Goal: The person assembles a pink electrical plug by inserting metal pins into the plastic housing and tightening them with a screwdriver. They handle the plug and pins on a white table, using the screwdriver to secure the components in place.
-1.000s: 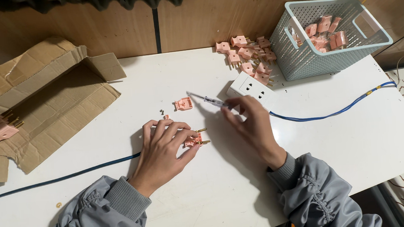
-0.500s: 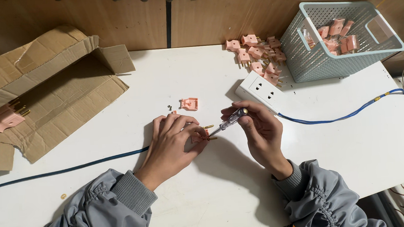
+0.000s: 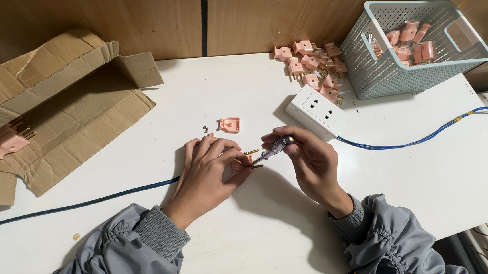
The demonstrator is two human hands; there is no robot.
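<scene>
White worktop (image 3: 149,252) under us, wood wall behind. Left hand (image 3: 209,171) grip closed on pink plug (image 3: 239,165), centre frame; right hand (image 3: 308,158) pinches screwdriver (image 3: 272,150). Cardboard box (image 3: 53,116) upper left, basket (image 3: 409,48) upper right.

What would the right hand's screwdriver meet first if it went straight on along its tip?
The right hand points the screwdriver left and slightly down. Its tip already sits at the pink plug pinned under the left hand, so the plug comes first, then the left fingers; depth there is unclear.
</scene>
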